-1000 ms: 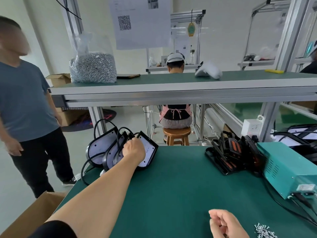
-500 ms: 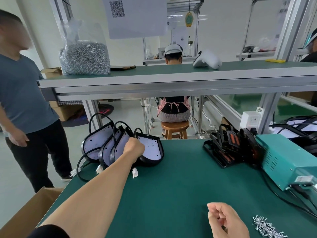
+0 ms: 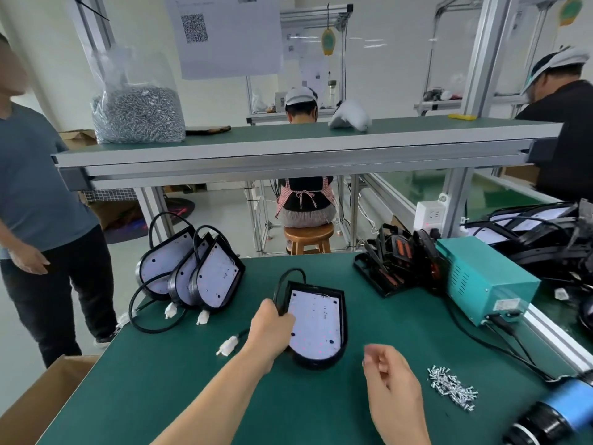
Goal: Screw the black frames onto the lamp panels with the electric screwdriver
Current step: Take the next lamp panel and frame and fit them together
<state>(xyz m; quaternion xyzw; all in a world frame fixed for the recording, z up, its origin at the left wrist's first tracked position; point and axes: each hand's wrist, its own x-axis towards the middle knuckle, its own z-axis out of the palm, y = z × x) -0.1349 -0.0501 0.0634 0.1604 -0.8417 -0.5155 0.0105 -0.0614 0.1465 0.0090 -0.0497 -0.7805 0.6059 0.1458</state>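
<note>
A lamp panel (image 3: 317,326) sits in the middle of the green table mat (image 3: 192,396), white face up and rounded end toward the person, with its black cable (image 3: 287,277) looping up from the far left corner. The left hand (image 3: 271,326) grips the panel's left rim, fingers curled round the edge. A white connector (image 3: 228,345) lies on the mat just left of that wrist. The right hand (image 3: 390,380) hovers near the panel's right side without touching it, fingers loosely bent. It is blurred, so I cannot tell whether it pinches anything. Right of it is a small pile of loose screws (image 3: 452,387), and the blue and black electric screwdriver (image 3: 558,415) lies at the mat's near right corner. Three more panels (image 3: 192,274) lean together at the back left with their cables trailing. The black frames (image 3: 398,264) are stacked at the back right, beside a teal power box (image 3: 484,277). A raised shelf (image 3: 288,139) carries a clear bag of screws (image 3: 138,114). One person (image 3: 32,187) stands at the left, and another sits on a wooden stool (image 3: 309,236) beyond the table.
</note>
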